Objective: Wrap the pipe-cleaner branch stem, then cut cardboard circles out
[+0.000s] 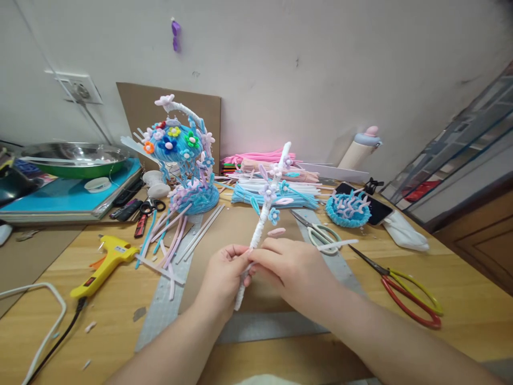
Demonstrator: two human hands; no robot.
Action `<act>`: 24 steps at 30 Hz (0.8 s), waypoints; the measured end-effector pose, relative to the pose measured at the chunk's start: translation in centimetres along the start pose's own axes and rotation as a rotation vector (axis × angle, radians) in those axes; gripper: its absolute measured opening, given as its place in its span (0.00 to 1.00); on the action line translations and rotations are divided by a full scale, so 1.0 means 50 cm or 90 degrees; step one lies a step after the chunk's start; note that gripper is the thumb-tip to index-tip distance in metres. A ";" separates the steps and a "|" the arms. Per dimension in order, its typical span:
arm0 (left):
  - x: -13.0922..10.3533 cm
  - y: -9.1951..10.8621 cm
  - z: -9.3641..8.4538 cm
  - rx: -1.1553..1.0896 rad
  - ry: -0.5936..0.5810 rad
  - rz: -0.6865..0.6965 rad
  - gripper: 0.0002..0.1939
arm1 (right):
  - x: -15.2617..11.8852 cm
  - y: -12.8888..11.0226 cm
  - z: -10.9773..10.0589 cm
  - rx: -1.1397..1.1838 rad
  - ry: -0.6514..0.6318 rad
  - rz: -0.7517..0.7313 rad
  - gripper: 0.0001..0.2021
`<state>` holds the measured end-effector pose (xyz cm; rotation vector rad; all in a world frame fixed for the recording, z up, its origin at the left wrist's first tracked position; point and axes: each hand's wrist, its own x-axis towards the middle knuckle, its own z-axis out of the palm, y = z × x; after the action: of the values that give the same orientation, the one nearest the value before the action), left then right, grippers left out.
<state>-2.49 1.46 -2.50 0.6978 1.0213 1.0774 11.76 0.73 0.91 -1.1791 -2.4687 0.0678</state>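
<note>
Gripping the white flowered stem [260, 224] with curled fingers, the left hand [226, 270] and right hand [294, 267] both close around its lower part, above the cardboard [216, 240] near the table's [236, 363] front edge.

1. Your white, fuzzy wrapped stem [259, 227] stood at a slant, its top leaning right and its lower end poking out below your left hand [226, 272] and right hand [298, 264], which held it low down.
2. It carried lilac flowers [267, 191] and blue flowers [274, 215] along its upper half (pale centres on the blue ones).
3. Blue loops [255, 205] and pale pink loops [285, 201] stuck out sideways.
</note>
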 end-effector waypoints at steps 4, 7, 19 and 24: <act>0.002 -0.002 -0.003 0.003 0.016 -0.005 0.14 | 0.004 0.015 -0.006 -0.041 0.014 0.009 0.10; 0.001 -0.002 -0.005 0.010 0.021 -0.003 0.14 | 0.007 0.024 -0.011 -0.052 0.025 0.019 0.09; 0.000 -0.004 -0.009 -0.010 0.014 -0.020 0.11 | 0.024 0.056 -0.027 0.037 0.062 -0.020 0.08; -0.001 -0.003 -0.010 -0.037 0.012 -0.028 0.09 | 0.030 0.040 -0.016 0.042 0.058 0.004 0.06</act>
<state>-2.92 1.35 -2.79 0.6161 1.0136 1.0736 12.70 3.03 1.72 -1.1360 -2.3654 0.0942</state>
